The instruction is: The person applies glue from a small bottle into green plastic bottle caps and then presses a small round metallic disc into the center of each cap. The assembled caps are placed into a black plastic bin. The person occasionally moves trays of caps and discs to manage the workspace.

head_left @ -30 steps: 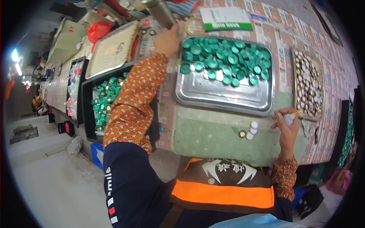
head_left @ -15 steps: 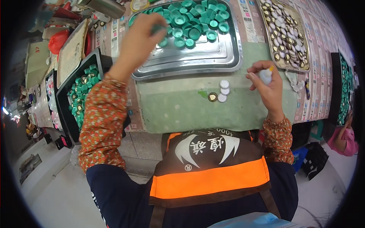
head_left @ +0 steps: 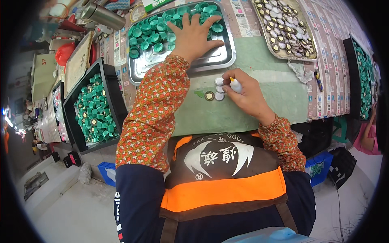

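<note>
My left hand (head_left: 196, 39) is spread wide over the green fluted plastic caps (head_left: 153, 34) heaped in a shiny metal tray (head_left: 222, 57). Its fingers lie across the heap, and nothing shows held in it. In my right hand (head_left: 250, 96) is a small white squeeze bottle (head_left: 236, 85) with a yellow tip pointing up. Just left of that hand, on the green cloth (head_left: 194, 117), several round white discs (head_left: 219, 81) sit in a short column. Beside them lies a dark-rimmed disc (head_left: 209, 95) with a pale heart-like centre, and a green scrap (head_left: 199, 93).
At the right back, a shallow tray (head_left: 313, 59) holds many white and dark-rimmed discs. Left, a black crate (head_left: 108, 75) contains green caps; another black crate (head_left: 353, 93) stands far right. A steel flask (head_left: 103, 15) lies behind. A pen (head_left: 318, 81) and crumpled tissue (head_left: 300, 73) are rightward.
My left hand has moved right over the heap and spread its fingers. My right hand, with the bottle, has come left and down beside the discs. The whole view has shifted somewhat.
</note>
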`<state>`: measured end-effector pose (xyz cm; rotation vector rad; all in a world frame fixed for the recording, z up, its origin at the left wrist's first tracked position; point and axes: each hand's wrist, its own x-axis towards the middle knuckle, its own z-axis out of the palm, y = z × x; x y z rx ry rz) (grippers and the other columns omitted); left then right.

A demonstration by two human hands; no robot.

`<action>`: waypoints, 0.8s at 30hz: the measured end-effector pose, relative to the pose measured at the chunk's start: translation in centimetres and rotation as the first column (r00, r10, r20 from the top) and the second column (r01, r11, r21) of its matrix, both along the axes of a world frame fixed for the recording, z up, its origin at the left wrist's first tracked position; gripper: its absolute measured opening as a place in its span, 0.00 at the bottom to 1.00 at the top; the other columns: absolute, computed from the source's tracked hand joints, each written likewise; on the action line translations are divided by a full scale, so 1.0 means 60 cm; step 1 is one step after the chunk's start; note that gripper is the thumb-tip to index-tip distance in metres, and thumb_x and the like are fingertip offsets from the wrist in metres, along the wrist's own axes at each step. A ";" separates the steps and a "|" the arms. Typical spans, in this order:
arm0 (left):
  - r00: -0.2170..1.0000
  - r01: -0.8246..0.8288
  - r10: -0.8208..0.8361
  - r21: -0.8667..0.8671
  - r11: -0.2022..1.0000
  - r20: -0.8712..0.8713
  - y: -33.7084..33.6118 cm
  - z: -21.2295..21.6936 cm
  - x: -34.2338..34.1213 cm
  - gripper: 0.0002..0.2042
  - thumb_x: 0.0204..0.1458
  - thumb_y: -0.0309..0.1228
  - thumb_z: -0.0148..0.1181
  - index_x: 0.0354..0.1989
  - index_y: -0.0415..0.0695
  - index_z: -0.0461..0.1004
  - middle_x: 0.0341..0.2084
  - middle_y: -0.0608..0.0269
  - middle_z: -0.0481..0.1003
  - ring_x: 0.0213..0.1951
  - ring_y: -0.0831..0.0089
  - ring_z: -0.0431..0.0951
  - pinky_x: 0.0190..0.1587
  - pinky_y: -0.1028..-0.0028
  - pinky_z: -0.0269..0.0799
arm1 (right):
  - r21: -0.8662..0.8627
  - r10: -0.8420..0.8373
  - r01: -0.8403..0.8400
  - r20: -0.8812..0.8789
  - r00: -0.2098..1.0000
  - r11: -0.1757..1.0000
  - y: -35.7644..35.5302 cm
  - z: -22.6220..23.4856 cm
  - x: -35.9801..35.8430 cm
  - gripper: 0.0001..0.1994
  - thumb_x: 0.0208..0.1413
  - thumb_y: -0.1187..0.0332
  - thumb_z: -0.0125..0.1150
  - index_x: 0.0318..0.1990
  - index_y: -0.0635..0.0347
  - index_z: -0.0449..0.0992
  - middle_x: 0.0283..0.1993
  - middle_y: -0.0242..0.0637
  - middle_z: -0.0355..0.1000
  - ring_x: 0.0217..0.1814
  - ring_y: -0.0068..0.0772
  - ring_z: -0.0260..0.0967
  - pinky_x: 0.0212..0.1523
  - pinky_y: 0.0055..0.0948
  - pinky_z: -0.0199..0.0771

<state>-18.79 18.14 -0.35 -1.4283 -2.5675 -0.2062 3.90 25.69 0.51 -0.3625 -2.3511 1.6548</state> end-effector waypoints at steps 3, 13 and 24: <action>0.994 0.095 -0.099 -0.072 0.993 -0.053 -0.022 -0.005 0.007 0.24 0.54 0.58 0.61 0.59 0.69 0.72 0.56 0.64 0.72 0.62 0.49 0.65 0.54 0.36 0.61 | 0.022 0.013 -0.013 0.012 1.000 1.000 0.005 -0.012 0.023 0.13 0.57 0.71 0.66 0.48 0.59 0.74 0.39 0.40 0.76 0.40 0.35 0.75 0.44 0.32 0.74; 0.980 0.176 -0.186 0.130 0.976 0.065 -0.113 0.005 0.035 0.10 0.55 0.40 0.64 0.44 0.57 0.77 0.36 0.68 0.73 0.44 0.63 0.73 0.44 0.59 0.63 | -0.239 -0.054 0.087 0.142 0.988 0.967 -0.028 -0.023 0.052 0.14 0.59 0.75 0.64 0.52 0.58 0.74 0.45 0.30 0.75 0.38 0.14 0.70 0.33 0.19 0.72; 0.969 0.220 -0.244 0.288 0.932 0.048 -0.222 -0.026 0.138 0.13 0.46 0.26 0.67 0.40 0.55 0.78 0.47 0.63 0.74 0.52 0.59 0.72 0.54 0.56 0.64 | 0.072 0.080 -0.069 -0.169 0.982 0.995 -0.100 -0.020 0.035 0.14 0.54 0.77 0.64 0.49 0.60 0.75 0.44 0.43 0.75 0.47 0.45 0.75 0.49 0.36 0.74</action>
